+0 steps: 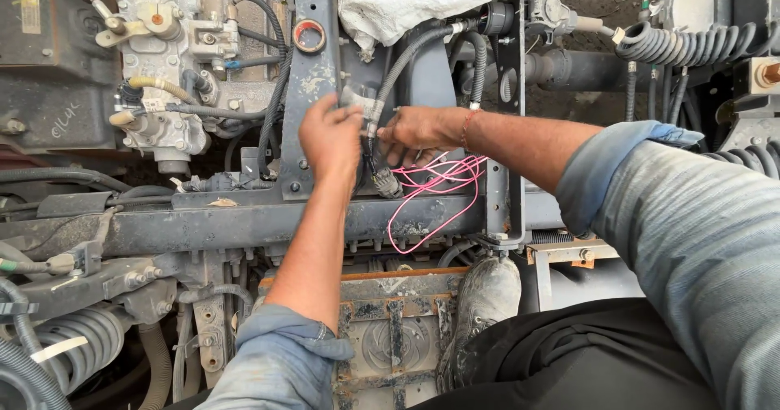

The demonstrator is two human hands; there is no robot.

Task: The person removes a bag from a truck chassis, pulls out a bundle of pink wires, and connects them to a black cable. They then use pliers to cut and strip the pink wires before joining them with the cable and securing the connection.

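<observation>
Grey rolled sleeves lead to both hands at the steel frame rail: left hand point(329, 138) and right hand point(418, 132) pinch the black corrugated cable point(379, 105). Loose pink wires point(435, 184) beneath could snag or pull free.

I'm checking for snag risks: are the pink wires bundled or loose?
Loose: the pink wires hang in open loops below the right hand.

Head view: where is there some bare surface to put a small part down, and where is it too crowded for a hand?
Bare patches: the horizontal frame beam left of the pink wires, and the dusty step plate beside the shoe. It is crowded where the left hand and right hand meet at the black connector, and around the pump hoses at the upper left.
</observation>
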